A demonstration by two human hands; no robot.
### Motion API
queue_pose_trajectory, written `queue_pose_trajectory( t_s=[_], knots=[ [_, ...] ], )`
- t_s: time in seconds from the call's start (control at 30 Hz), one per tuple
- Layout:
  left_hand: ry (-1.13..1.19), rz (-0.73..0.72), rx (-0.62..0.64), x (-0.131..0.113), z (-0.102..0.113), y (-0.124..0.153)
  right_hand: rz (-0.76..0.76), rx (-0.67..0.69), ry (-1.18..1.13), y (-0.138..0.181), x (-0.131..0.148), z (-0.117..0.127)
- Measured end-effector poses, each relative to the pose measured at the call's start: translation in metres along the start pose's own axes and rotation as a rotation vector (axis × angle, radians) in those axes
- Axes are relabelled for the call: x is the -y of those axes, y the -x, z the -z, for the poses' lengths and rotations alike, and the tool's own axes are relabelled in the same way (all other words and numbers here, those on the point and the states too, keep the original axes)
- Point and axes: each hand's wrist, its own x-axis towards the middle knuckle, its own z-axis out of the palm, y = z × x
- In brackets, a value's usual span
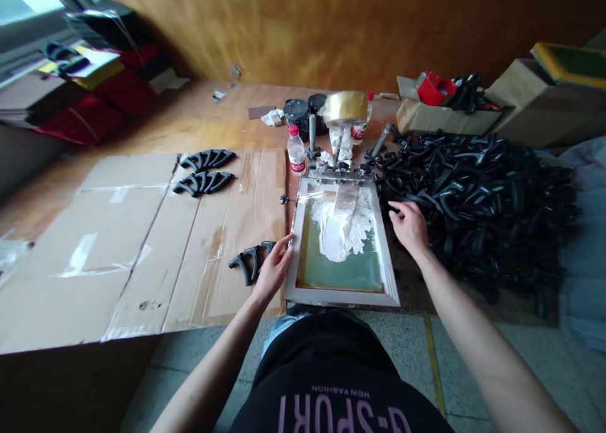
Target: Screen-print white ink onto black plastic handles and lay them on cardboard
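Well, at your far left the flat cardboard point(213, 225) bears 2 rows of black curved parts point(208, 160), with a shorter row point(243, 269) nearer you, just beside your left hand point(273, 270). That hand's fingertips lie at the left rail of the screen frame point(341, 296); whether they grip it or merely rest, you cannot tell from above.

The frame lies flat before you, its far end at a metal clamp point(338, 175). Expect stiff rails and fairly light weight; take hold by the bare side or near rail. Treat the green mesh point(338, 276) as fragile, and keep fingers off the white paste point(335, 237), which looks thick and slippery.

To the right, your right hand point(411, 228) hangs loosely open, seemingly empty, at the near-left edge of the heap of black parts point(478, 199). These look rigid, light and smooth; pinch 1 across its curved middle, easing it out because neighbours may snag.
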Motion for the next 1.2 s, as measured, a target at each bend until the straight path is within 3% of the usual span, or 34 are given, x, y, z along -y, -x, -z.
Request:
queue_pose_trajectory(
  t_s=[0.1,0.23,0.3,0.43,0.5,0.6,0.67,0.77,0.9,1.03,1.13,1.2],
  knots=[
    [-0.109,0.037,-0.011,0.034,-0.009,-0.012,0.152,0.046,0.074,-0.029,0.043,-0.014],
    [-0.223,0.031,-0.014,0.05,-0.011,-0.022,0.271,0.335,0.131,-0.024,0.086,-0.041],
    [-0.226,0.032,-0.016,0.053,-0.01,-0.022,0.349,0.43,0.156,-0.003,0.089,-0.043],
    [-0.199,0.04,-0.042,0.054,-0.011,-0.02,0.709,0.572,0.107,0.032,0.077,-0.027],
    [-0.168,0.05,-0.048,0.053,-0.012,-0.02,0.755,0.604,0.065,0.034,0.075,-0.02],
    [-0.094,0.051,-0.037,0.051,-0.012,-0.019,0.649,0.47,0.095,0.032,0.075,-0.022],
    [-0.049,0.054,-0.016,0.049,-0.012,-0.018,0.661,0.402,0.129,0.038,0.074,-0.027],
    [-0.019,0.068,-0.015,0.047,-0.013,-0.017,0.755,0.459,0.09,0.05,0.072,-0.031],
    [0.02,0.094,-0.009,0.033,-0.011,-0.013,0.566,0.409,-0.033,0.026,0.081,-0.029],
    [0.079,0.086,0.0,-0.008,-0.001,-0.001,0.335,0.26,-0.031,-0.042,0.083,-0.016],
    [0.133,-0.024,-0.055,-0.05,0.004,0.003,0.145,0.145,-0.018,-0.078,0.054,0.008],
    [0.202,-0.146,-0.101,-0.079,0.003,-0.002,0.008,0.086,0.018,-0.081,0.028,0.019]
  ],
)
